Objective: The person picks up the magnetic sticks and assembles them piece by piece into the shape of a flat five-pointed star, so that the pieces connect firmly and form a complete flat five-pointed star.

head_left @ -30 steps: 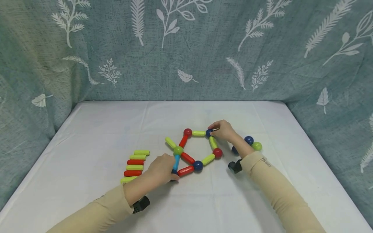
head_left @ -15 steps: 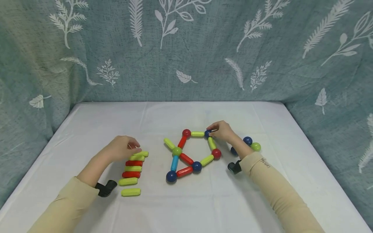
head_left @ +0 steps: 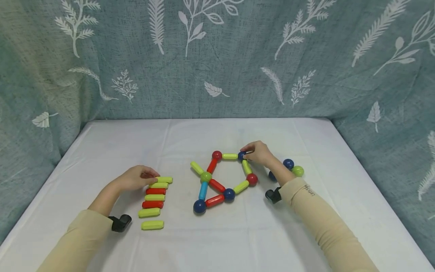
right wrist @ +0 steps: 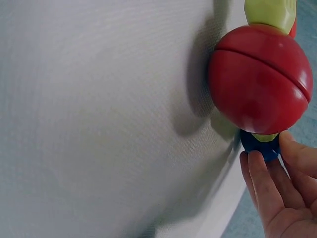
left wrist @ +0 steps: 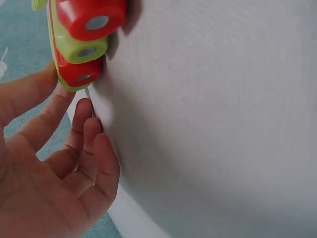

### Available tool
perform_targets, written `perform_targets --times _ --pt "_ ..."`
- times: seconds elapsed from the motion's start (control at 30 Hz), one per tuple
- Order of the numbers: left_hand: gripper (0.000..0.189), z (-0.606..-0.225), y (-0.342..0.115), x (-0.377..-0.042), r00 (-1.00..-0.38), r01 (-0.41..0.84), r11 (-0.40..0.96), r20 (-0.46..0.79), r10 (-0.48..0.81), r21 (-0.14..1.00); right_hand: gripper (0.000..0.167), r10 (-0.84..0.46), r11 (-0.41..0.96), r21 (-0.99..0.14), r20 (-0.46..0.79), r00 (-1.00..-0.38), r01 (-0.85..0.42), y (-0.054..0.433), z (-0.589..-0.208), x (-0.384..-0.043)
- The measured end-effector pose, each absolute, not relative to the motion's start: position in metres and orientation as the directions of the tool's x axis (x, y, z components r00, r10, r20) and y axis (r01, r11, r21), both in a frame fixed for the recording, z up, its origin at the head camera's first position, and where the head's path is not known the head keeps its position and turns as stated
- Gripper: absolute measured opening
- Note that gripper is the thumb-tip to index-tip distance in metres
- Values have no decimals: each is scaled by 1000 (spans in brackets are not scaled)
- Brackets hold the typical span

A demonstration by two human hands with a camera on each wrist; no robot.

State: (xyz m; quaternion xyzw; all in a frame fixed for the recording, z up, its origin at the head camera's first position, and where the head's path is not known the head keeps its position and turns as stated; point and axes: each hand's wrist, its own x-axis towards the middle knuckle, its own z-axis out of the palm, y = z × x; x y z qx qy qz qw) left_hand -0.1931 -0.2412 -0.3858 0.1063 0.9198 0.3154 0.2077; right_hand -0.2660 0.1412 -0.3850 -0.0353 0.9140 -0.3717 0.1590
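Observation:
In the head view, my left hand [head_left: 137, 177] is at the far end of a column of short sticks, thumb and forefinger pinching the left end of the farthest lime-green stick [head_left: 165, 179]. Its other fingers [left wrist: 106, 163] curl loosely in the left wrist view. My right hand [head_left: 259, 153] pinches a dark blue ball [head_left: 241, 156] at the back right corner of a stick-and-ball frame. That frame joins red sticks, lime-green sticks and one light blue stick [head_left: 202, 191] through balls, including a lime-green ball [head_left: 205, 176] and a red ball [right wrist: 260, 79].
The red and lime-green sticks of the column show round metal ends; a lime-green stick [head_left: 152, 225] lies apart at its near end. Right of the frame, loose blue balls and a lime-green ball [head_left: 298, 171] sit partly behind my right forearm. A patterned curtain [head_left: 217, 56] hangs behind the white-covered table.
My left hand has left the near blue ball of the frame, moved left to the stick column and come down on its farthest lime-green stick. My right hand stays on its blue ball.

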Motion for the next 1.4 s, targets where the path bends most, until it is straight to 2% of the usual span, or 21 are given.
perform_targets --times 0.43,0.73,1.03,1.4 --pt "26 -377 -233 -205 -934 87 767 -215 284 635 28 -180 708 -702 -276 -944 70 140 -385 -266" --pt "26 -373 -190 -238 -965 76 738 -137 224 671 28 -173 708 -703 -268 -948 69 142 -386 -266" --pt "23 -382 -135 -256 -970 44 737 -148 193 674 27 -170 708 -703 -258 -951 65 140 -387 -266" --pt "21 -395 -123 -258 -973 -19 738 -184 143 675 26 -176 702 -709 -252 -952 58 142 -388 -266"
